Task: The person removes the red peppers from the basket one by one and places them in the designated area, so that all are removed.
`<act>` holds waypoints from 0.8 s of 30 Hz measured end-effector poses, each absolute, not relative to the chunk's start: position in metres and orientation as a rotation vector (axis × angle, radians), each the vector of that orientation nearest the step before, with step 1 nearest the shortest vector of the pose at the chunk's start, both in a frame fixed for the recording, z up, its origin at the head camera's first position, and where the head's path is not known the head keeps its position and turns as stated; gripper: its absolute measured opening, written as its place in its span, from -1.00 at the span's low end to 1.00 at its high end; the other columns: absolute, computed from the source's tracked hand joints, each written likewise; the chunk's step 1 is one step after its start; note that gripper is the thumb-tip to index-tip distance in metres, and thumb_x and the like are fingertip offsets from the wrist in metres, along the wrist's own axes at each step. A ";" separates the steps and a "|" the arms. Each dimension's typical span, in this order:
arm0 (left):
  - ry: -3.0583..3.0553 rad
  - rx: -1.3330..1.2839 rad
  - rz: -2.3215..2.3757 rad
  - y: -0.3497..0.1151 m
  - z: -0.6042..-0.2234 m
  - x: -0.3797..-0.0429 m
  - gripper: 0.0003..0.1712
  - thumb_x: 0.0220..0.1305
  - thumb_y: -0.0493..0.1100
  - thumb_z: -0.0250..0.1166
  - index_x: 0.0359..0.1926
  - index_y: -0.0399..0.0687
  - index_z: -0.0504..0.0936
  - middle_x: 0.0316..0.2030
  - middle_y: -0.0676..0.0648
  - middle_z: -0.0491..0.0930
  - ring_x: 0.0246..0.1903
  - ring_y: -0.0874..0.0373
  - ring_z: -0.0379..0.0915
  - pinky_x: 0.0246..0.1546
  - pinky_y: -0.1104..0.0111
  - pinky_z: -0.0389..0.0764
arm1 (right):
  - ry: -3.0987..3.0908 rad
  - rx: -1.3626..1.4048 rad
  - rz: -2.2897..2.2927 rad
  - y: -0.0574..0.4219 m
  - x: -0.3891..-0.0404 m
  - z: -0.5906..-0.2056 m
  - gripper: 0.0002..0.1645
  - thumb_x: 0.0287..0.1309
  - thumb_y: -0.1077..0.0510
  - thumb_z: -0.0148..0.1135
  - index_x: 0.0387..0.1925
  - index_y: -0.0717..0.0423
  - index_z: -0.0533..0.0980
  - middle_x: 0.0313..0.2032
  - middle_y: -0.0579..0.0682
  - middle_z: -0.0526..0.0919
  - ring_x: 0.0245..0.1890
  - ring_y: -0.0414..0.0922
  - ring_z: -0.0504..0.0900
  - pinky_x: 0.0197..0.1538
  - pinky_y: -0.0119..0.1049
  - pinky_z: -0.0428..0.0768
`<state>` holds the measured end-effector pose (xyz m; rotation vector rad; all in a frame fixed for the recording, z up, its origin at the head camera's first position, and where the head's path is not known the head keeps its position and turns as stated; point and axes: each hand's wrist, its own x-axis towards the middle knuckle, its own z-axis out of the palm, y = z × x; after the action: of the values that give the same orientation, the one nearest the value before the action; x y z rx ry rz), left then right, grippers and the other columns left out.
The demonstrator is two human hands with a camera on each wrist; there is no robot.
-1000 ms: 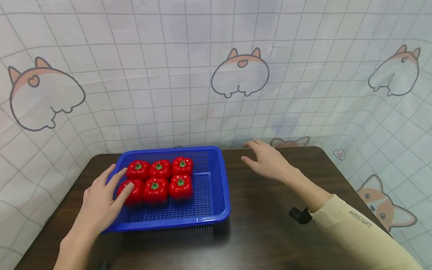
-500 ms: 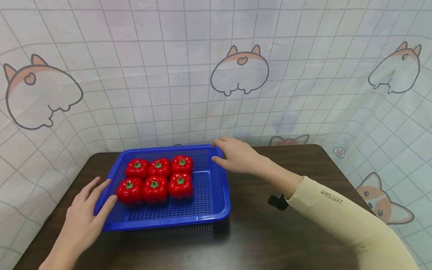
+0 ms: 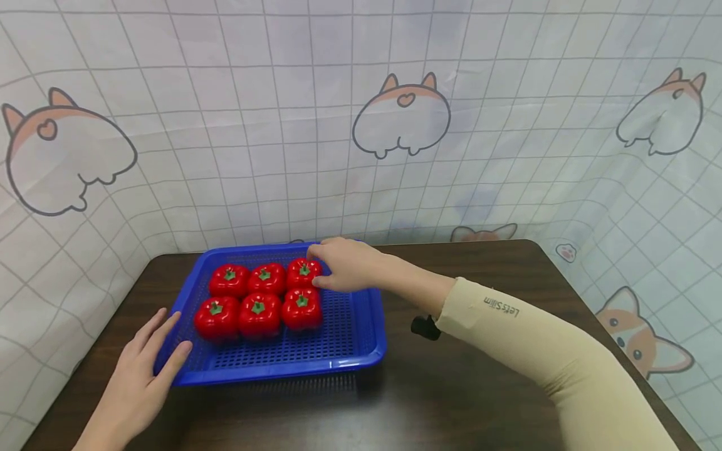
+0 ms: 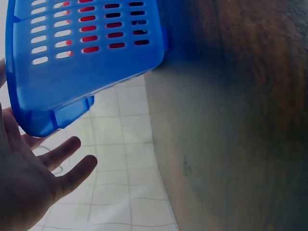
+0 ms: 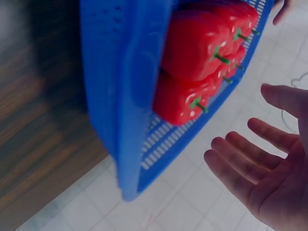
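Note:
A blue plastic basket (image 3: 354, 326) holds red bell peppers (image 3: 259, 316) with green stems, in two rows of three toward its left side. Over the basket's far right part reaches my right hand (image 3: 351, 264), beside the far right pepper (image 3: 303, 272). Its thumb and fingers are spread apart with nothing between them, as the right wrist view shows. At the basket's left side is my left hand (image 3: 138, 369), fingers extended along the rim; whether they press on it I cannot tell. In the left wrist view the left fingers (image 4: 72, 175) are loose beside the basket's slotted wall (image 4: 86, 72).
The basket stands on a dark brown wooden table (image 3: 451, 388). A white gridded cloth (image 3: 271, 156) with cartoon corgis hangs behind and along both sides. A small black device (image 3: 425, 327) is under the right wrist.
My right hand has travelled left from beside the basket to above its far right part. The left hand has drawn back from over the near left pepper to the left rim.

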<state>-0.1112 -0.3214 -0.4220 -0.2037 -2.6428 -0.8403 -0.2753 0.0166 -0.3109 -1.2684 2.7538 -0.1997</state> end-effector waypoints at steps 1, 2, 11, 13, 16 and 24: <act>-2.647 -0.211 -0.841 -0.321 -0.423 -0.111 -0.33 0.55 -0.07 0.16 0.53 -0.23 0.26 0.53 -0.38 0.07 0.38 -0.62 -0.02 0.30 -0.48 -0.06 | 2.730 -1.267 -0.200 0.012 -0.275 -0.311 -0.44 0.38 -0.04 0.29 0.29 0.10 0.50 0.13 0.04 0.62 0.13 -0.06 0.58 0.08 -0.14 0.62; -2.649 -0.218 -0.841 -0.321 -0.424 -0.111 -0.32 0.55 -0.07 0.16 0.54 -0.24 0.25 0.53 -0.39 0.07 0.38 -0.61 -0.02 0.32 -0.46 -0.06 | 2.707 -1.266 -0.199 0.008 -0.273 -0.311 -0.41 0.37 -0.05 0.29 0.32 0.10 0.48 0.14 0.04 0.61 0.14 -0.07 0.58 0.08 -0.15 0.62; -2.687 -0.228 -0.818 -0.319 -0.432 -0.110 -0.24 0.55 -0.05 0.14 0.56 -0.34 0.14 0.53 -0.42 0.03 0.40 -0.59 -0.03 0.38 -0.39 -0.08 | 2.619 -1.209 -0.136 -0.022 -0.265 -0.318 -0.28 0.30 -0.06 0.39 0.40 0.01 0.41 0.25 0.01 0.50 0.15 -0.13 0.56 0.08 -0.20 0.62; -2.692 -0.219 -0.812 -0.319 -0.432 -0.110 -0.22 0.55 -0.04 0.14 0.57 -0.35 0.10 0.55 -0.41 0.00 0.41 -0.60 -0.05 0.39 -0.38 -0.10 | 2.619 -1.211 -0.125 -0.027 -0.264 -0.320 -0.27 0.29 -0.05 0.40 0.41 0.01 0.40 0.26 0.02 0.49 0.17 -0.12 0.54 0.12 -0.18 0.62; -2.697 -0.208 -0.798 -0.320 -0.432 -0.109 -0.20 0.55 -0.02 0.15 0.56 -0.37 0.09 0.55 -0.41 -0.02 0.41 -0.60 -0.06 0.39 -0.38 -0.10 | 2.615 -1.217 -0.109 -0.033 -0.263 -0.325 -0.27 0.27 -0.03 0.42 0.41 0.00 0.40 0.24 0.01 0.49 0.16 -0.13 0.54 0.10 -0.20 0.62; -2.713 -0.185 -0.812 -0.319 -0.430 -0.109 -0.18 0.54 0.01 0.16 0.56 -0.38 0.09 0.55 -0.42 -0.01 0.41 -0.59 -0.03 0.37 -0.39 -0.05 | 2.613 -1.232 -0.041 -0.038 -0.265 -0.334 -0.26 0.22 -0.02 0.48 0.39 -0.04 0.44 0.20 -0.03 0.51 0.14 -0.14 0.52 0.03 -0.23 0.63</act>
<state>-0.1088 -0.3187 -0.4300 -0.1848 -2.7130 -0.8118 -0.2647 -0.0384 -0.3341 -1.2322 2.6130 -0.0414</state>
